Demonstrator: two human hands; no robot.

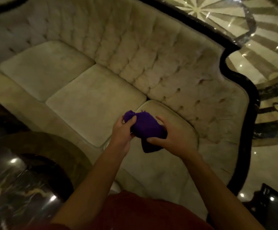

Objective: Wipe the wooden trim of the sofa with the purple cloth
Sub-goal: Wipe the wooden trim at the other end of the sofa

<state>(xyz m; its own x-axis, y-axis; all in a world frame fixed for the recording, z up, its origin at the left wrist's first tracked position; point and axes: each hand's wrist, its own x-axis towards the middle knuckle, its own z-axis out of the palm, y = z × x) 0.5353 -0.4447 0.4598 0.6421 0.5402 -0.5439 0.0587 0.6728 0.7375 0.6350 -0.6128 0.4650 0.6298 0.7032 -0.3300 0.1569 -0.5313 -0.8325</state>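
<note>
A bunched purple cloth (pixel 145 128) hangs between both hands above the sofa's right seat cushion (pixel 181 117). My left hand (pixel 122 131) grips the cloth's left end. My right hand (pixel 173 136) holds its right side, fingers curled around the lower edge. The cream tufted sofa (pixel 135 52) fills the middle of the view. Its dark wooden trim (pixel 252 97) runs along the top of the backrest and curves down the right arm, well to the right of my hands.
A dark round table (pixel 40 146) stands at the lower left, close to the sofa's front. Polished patterned marble floor (pixel 267 52) lies behind and right of the sofa. A dark piece of furniture (pixel 271 206) sits at the lower right corner.
</note>
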